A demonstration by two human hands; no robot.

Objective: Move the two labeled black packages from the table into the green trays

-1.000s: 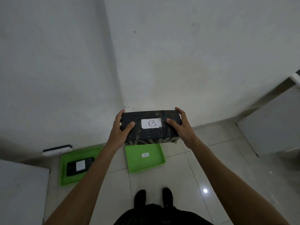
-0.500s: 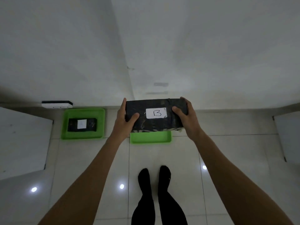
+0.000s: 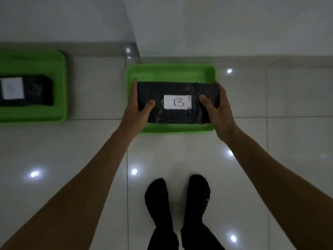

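Since half a second earlier, the package marked B (image 3: 177, 102) had come down from above the floor to sit over the right green tray (image 3: 171, 71). The left hand (image 3: 138, 107) and right hand (image 3: 217, 107) clasped its short ends, thumbs on top, its long axis lying side to side along the tray. Whether it touched the tray floor was unclear. The other package (image 3: 36, 91) lay in the left green tray (image 3: 45, 112).

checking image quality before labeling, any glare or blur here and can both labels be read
Head view: dim overall; bright ceiling-light glare spots dot the glossy floor. The B label reads clearly; the left package's label is blurred and unreadable. Wide-angle stretch at the edges.
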